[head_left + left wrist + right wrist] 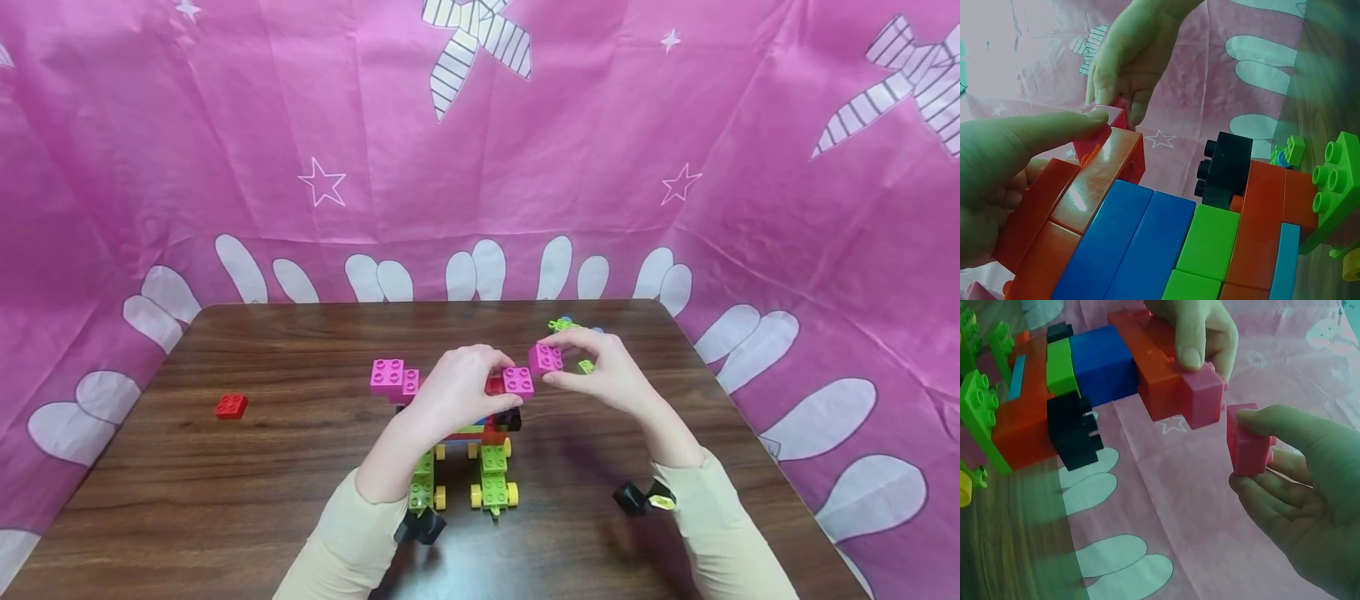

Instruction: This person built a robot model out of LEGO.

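A block model stands mid-table on green wheeled bases, with red, blue, green and black bricks in its body and pink bricks on top. My left hand grips its upper part, thumb and fingers beside the pink end brick. Just to the right of that end, my right hand pinches a loose pink 2x2 brick, held in the air a small gap away. In the left wrist view my left thumb lies on the red top bricks.
A loose red brick lies at the left of the wooden table. Small green pieces sit behind my right hand. A pink patterned cloth closes in the back and sides.
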`<state>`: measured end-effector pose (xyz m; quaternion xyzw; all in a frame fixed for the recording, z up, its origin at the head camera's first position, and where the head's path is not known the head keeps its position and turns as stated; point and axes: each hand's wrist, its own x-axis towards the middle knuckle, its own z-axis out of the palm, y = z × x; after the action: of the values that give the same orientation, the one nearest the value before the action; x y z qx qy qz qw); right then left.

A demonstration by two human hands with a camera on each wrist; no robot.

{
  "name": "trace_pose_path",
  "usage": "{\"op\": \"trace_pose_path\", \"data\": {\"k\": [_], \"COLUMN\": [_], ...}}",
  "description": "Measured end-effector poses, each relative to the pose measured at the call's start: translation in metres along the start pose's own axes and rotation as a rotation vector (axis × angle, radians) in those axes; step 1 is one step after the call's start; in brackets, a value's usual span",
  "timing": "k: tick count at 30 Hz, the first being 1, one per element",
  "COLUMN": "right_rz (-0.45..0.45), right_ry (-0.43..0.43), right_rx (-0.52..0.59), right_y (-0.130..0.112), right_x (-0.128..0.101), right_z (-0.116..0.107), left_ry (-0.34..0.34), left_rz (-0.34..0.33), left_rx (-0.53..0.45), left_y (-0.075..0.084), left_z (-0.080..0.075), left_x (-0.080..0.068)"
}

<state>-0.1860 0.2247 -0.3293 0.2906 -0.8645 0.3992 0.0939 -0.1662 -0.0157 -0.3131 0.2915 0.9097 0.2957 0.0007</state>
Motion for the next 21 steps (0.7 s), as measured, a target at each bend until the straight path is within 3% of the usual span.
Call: {"op": "trace_pose_path", "data": {"k": [21], "right_rz": [-0.117], "right_ry": [-0.042], "right_rx": [0.005], "right_y": [-0.0046], "right_x": [0.0017], "right_z": [0.0049], "left_ry": [0.01], "left_rz": [-0.002], "left_rx": [-0.001], "left_y": [0.0007], "left_z": [0.0004], "left_x": [0.0]}}
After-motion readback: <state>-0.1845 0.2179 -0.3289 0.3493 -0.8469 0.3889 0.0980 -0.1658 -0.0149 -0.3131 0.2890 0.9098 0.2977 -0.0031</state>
